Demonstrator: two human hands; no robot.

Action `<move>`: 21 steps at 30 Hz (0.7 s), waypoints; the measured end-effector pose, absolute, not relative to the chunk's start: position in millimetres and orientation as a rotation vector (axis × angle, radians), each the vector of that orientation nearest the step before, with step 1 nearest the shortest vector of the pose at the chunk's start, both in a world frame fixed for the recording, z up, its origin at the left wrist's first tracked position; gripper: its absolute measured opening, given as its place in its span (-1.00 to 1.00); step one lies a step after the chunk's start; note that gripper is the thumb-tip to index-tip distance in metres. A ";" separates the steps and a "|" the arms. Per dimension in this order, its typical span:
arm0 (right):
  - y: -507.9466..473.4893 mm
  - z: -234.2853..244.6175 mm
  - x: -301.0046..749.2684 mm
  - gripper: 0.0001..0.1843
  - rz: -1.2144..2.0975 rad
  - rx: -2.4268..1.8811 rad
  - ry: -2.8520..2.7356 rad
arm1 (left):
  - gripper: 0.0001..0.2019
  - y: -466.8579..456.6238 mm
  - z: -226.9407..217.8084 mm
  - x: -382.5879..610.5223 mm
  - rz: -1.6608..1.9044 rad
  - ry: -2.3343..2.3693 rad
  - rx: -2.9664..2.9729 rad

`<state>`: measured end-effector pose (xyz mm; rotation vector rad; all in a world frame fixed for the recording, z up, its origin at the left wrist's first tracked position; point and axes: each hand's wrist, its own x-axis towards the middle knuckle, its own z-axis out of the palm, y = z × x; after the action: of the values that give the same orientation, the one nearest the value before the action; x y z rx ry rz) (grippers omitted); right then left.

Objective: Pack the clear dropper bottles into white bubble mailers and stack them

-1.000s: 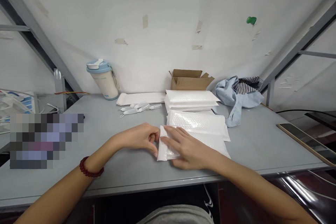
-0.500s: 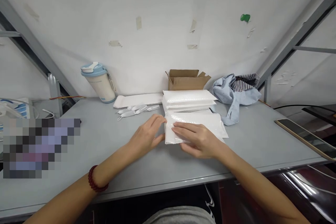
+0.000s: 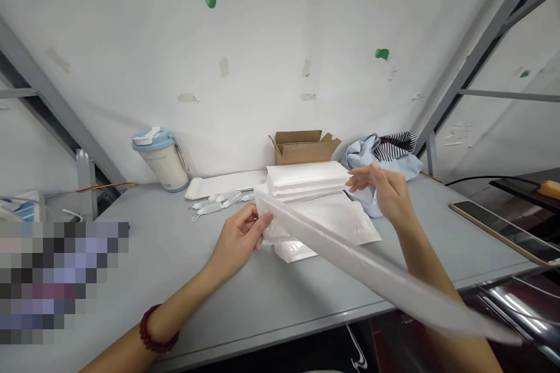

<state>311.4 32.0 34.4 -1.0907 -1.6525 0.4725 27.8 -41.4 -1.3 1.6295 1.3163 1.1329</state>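
My left hand (image 3: 238, 236) pinches one end of a long white bubble mailer (image 3: 350, 253) between thumb and fingers. The mailer is unfolded and tilted, its far end blurred and stretching to the lower right, in front of my right forearm. My right hand (image 3: 387, 189) is raised, fingers apart and holding nothing, by the right end of a stack of folded white bubble mailers (image 3: 306, 178). Whether the fingertips touch the stack I cannot tell. Another white bubble mailer (image 3: 345, 218) lies on the table in front of the stack, partly covered by the held one.
A cardboard box (image 3: 304, 152) stands behind the stack, beside a light blue cloth bundle (image 3: 365, 151). Leftward are a tumbler (image 3: 164, 166), a flat white packet (image 3: 227, 182) and small white strapped items (image 3: 214, 205). A phone (image 3: 499, 230) lies at the right.
Both hands were on a folded bubble mailer on the table. Now my left hand holds an unfolded one, and my right hand has moved up and right, off the mailer. The view has tilted up.
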 end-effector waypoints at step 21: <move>63.3 20.2 358.5 -0.39 0.915 -2.034 -1.907 | -0.50 -53.6 -30.1 45.5 0.486 1.433 1.320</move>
<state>358.5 63.3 20.2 -2.0338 -1.9066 0.9146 45.5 -53.6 -30.1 1.3202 1.4333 0.4859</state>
